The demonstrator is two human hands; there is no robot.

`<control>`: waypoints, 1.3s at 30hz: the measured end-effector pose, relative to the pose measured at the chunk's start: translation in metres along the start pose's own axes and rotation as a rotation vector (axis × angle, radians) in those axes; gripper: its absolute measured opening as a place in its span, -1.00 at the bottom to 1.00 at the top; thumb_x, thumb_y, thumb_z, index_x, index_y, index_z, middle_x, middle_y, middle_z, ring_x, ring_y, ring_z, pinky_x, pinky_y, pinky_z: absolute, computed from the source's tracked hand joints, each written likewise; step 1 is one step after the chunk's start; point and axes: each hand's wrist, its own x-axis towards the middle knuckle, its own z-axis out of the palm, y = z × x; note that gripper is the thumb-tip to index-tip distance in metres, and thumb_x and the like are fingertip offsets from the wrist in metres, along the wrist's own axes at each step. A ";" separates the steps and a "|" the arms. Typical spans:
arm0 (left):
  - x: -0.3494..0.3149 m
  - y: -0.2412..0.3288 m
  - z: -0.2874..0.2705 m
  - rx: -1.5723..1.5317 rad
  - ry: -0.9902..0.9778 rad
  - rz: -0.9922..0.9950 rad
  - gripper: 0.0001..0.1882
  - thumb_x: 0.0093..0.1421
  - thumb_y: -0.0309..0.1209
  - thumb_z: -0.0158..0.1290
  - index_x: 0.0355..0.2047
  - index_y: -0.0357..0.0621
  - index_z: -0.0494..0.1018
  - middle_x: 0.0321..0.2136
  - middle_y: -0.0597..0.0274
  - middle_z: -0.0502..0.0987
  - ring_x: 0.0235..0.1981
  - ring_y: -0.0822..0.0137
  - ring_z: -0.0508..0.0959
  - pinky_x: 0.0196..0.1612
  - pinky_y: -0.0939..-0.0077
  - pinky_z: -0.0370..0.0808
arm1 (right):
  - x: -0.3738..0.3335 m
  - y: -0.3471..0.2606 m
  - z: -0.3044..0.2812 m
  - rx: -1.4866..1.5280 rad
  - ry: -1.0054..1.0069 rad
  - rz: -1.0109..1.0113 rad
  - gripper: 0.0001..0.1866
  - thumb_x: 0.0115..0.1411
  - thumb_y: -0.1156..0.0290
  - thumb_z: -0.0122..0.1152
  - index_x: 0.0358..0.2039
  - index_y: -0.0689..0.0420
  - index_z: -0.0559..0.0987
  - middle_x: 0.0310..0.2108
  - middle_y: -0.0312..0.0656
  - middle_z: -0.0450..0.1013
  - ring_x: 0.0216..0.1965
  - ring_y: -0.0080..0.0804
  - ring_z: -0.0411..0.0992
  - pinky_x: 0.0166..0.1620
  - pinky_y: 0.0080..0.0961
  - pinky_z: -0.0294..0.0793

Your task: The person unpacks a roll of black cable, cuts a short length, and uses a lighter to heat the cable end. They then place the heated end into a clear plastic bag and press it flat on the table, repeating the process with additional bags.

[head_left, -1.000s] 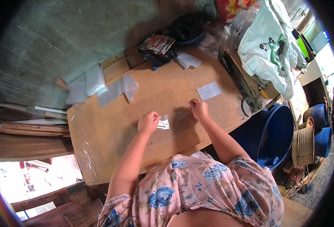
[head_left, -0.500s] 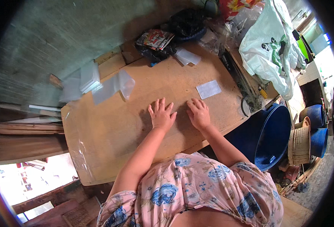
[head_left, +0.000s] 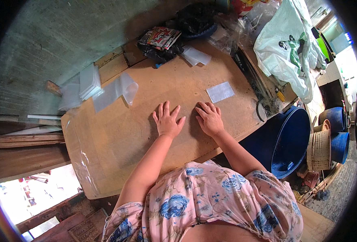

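Observation:
My left hand (head_left: 169, 122) rests palm down on the tan tabletop (head_left: 118, 141), its fingers spread and nothing in them. Beside it, my right hand (head_left: 210, 120) also lies palm down with fingers stretched out, holding nothing. Just beyond the right fingertips is a small whitish translucent rectangle (head_left: 220, 92), flat on the board. Farther off to the left, a clear plastic sheet (head_left: 116, 92) curls up at one end. Next to it sits a stack of clear plastic sleeves (head_left: 89, 82) by the wall.
At the back lie a black plastic bag with a printed packet (head_left: 160, 38) and more clear plastic pieces (head_left: 196, 55). A white plastic bag (head_left: 285, 48) drapes over the right side. Below the table's right edge stand a large blue barrel (head_left: 290, 141) and a woven basket (head_left: 319, 151).
The view has shifted slightly, so the table and its items appear a little farther left. Both hands stay on the board in nearly the same place, still holding nothing.

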 end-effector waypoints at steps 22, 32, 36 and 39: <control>-0.001 -0.002 0.006 0.011 0.016 -0.001 -0.52 -0.06 -0.02 0.01 -0.09 0.24 0.39 0.10 0.15 0.13 0.14 0.10 0.04 0.08 -0.05 -0.05 | -0.061 0.155 -0.066 -0.471 0.442 0.836 -0.65 -0.13 0.18 0.26 -0.34 0.05 0.47 -0.33 -0.18 0.36 -0.21 -0.19 0.32 -0.18 -0.32 0.32; -0.002 -0.003 0.000 -0.034 -0.014 -0.016 -0.51 -0.08 -0.05 0.05 -0.08 0.23 0.39 0.12 0.17 0.08 0.16 0.14 0.00 0.11 -0.01 -0.07 | -0.047 0.134 -0.083 -0.381 0.599 0.413 -0.93 0.03 0.40 0.04 -0.50 0.10 0.45 -0.46 -0.15 0.39 -0.37 -0.14 0.36 -0.32 -0.27 0.34; -0.003 -0.001 -0.002 -0.040 -0.020 -0.021 -0.52 -0.07 -0.06 0.04 -0.08 0.23 0.38 0.11 0.18 0.09 0.16 0.14 -0.01 0.12 0.00 -0.07 | -0.020 0.041 -0.062 0.245 0.167 0.341 -0.92 0.05 0.52 -0.01 -0.40 0.18 0.44 -0.48 -0.01 0.38 -0.44 -0.16 0.38 -0.38 -0.37 0.35; -0.001 -0.001 -0.003 -0.050 -0.033 -0.035 -0.53 -0.06 -0.06 0.04 -0.08 0.23 0.38 0.11 0.18 0.09 0.17 0.14 -0.01 0.12 0.00 -0.07 | -0.006 -0.001 -0.028 0.254 0.070 0.049 -0.90 0.06 0.46 0.00 -0.43 0.20 0.45 -0.45 -0.02 0.40 -0.39 -0.06 0.39 -0.35 -0.30 0.39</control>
